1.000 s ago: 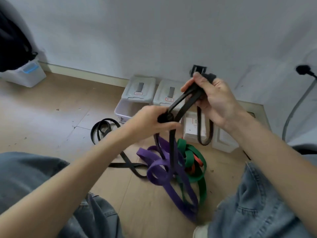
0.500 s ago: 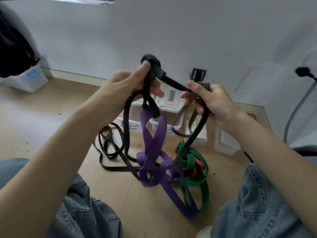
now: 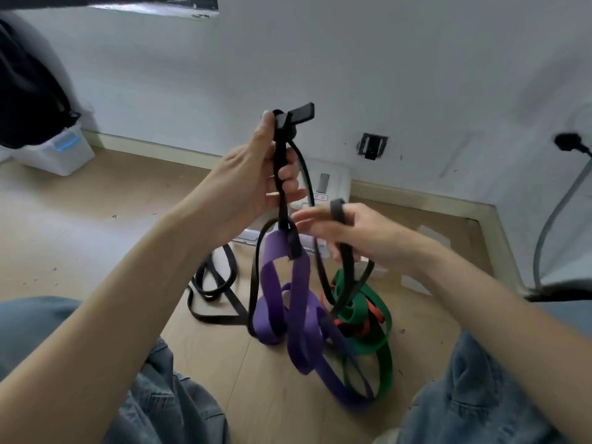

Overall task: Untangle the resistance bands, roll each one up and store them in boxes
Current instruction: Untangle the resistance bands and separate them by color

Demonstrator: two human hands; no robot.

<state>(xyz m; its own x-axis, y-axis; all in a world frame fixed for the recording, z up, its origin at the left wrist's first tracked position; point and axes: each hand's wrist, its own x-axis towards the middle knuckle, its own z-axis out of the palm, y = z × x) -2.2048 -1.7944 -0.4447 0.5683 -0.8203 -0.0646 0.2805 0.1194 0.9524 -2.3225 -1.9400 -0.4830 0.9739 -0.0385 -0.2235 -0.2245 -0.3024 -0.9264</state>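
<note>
Overhead — black band in left hand

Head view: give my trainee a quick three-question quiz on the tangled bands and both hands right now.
1. True or false: the purple band lies flat on the floor.
2. Which hand grips the black band highest? A) left hand B) right hand C) neither
3. Fill in: the green band is tangled with a ____ band on the floor.

Key:
1. False; its upper loop hangs from the black band, lifted off the floor.
2. A; the left hand's fingers curl round it, above the right hand.
3. Red.
</note>
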